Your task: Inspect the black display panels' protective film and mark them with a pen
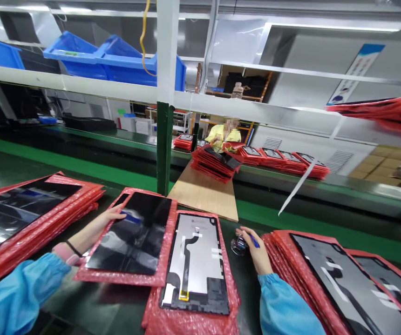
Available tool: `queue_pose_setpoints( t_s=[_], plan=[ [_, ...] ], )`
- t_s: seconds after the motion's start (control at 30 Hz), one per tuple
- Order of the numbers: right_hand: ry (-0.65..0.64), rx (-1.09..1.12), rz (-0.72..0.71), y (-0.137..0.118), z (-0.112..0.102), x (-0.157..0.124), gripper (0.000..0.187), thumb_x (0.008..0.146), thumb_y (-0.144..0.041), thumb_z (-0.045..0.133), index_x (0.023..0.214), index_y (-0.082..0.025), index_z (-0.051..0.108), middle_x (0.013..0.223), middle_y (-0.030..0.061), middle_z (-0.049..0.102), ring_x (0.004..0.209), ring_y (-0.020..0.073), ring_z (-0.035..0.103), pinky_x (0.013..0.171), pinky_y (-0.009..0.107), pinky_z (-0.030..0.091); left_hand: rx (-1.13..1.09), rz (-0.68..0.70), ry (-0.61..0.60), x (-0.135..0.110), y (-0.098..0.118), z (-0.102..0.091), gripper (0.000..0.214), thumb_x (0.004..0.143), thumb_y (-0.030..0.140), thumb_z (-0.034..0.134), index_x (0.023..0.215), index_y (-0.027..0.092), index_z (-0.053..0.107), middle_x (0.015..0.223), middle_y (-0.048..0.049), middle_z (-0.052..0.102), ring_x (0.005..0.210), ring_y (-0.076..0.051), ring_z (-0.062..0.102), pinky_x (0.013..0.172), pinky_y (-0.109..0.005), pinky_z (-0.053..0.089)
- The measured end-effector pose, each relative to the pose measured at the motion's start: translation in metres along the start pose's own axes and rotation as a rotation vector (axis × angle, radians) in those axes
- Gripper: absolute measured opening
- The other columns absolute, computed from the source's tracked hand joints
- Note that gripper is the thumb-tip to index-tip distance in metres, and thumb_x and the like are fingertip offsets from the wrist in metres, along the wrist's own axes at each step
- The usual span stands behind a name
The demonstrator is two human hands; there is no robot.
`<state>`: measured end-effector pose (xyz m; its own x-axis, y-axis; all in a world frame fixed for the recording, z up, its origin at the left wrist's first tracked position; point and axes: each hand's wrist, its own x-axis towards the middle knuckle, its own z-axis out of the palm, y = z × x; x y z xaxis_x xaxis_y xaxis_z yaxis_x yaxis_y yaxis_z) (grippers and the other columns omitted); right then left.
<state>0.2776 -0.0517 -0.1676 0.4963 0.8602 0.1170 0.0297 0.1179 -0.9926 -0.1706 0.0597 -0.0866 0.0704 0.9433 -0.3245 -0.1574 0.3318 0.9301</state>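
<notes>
The left hand [111, 215] pinches a black screen [133, 235]. Between the 2 hands, a silver-backed screen [203, 260] points longways ahead. The right hand [255, 246] is nearer it, fingers bent by a shiny thing [238, 246]; I can't tell if gripping.

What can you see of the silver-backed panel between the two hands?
The silver-backed panel is rectangular and metallic-looking, with black edging, white strips and a dark ribbon ending in a yellow-edged tip. It lies silver side up on stacked red bubble wrap; neither the left hand nor the right hand touches it.
</notes>
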Motion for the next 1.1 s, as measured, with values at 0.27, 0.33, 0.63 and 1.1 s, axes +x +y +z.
queue_pose_setpoints(
  t_s=[0.27, 0.33, 0.63, 1.1],
  plan=[
    [0.115, 0.046, -0.052, -0.007, 0.002, -0.006, 0.039, 0.072, -0.043, 0.078, 0.099, -0.017, 0.067, 0.099, 0.0066, 0.074, 0.101, 0.0251, 0.068, 0.094, 0.044, 0.05, 0.108, 0.04, -0.089, 0.04, -0.006, -0.051, 0.047, 0.054, 0.015, 0.076, 0.1, 0.018, 0.065, 0.089, -0.0053, 0.075, 0.084, -0.027, 0.072, 0.075, -0.034, 0.058],
    [0.172, 0.05, -0.099, -0.013, 0.004, -0.011, 0.046, 0.067, -0.048, 0.08, 0.1, -0.02, 0.066, 0.106, 0.0073, 0.073, 0.112, 0.0269, 0.063, 0.101, 0.043, 0.044, 0.152, 0.059, -0.053, 0.048, -0.009, -0.054, 0.042, 0.054, 0.012, 0.074, 0.096, 0.016, 0.065, 0.084, -0.0062, 0.075, 0.081, -0.027, 0.072, 0.074, -0.034, 0.058],
    [-0.252, 0.127, 0.088, -0.054, 0.039, -0.071, 0.068, 0.083, -0.079, 0.028, 0.106, -0.022, 0.056, 0.066, 0.0079, 0.071, 0.05, 0.0249, 0.065, 0.051, 0.039, 0.051, 0.434, 0.281, 0.221, 0.059, 0.006, -0.051, 0.034, 0.056, 0.015, 0.069, 0.089, 0.018, 0.061, 0.104, -0.0101, 0.07, 0.126, -0.039, 0.05, 0.11, -0.047, 0.032],
    [-0.215, -0.288, -0.093, -0.039, 0.065, -0.103, 0.04, 0.073, -0.042, 0.065, 0.051, -0.023, 0.037, 0.05, -0.0057, 0.036, 0.051, 0.0117, 0.032, 0.052, 0.026, 0.026, 0.237, 0.031, -0.345, -0.04, -0.038, 0.092, 0.031, 0.059, 0.018, 0.071, 0.089, 0.014, 0.065, 0.091, -0.0083, 0.064, 0.079, -0.021, 0.063, 0.075, -0.037, 0.052]
  ],
)
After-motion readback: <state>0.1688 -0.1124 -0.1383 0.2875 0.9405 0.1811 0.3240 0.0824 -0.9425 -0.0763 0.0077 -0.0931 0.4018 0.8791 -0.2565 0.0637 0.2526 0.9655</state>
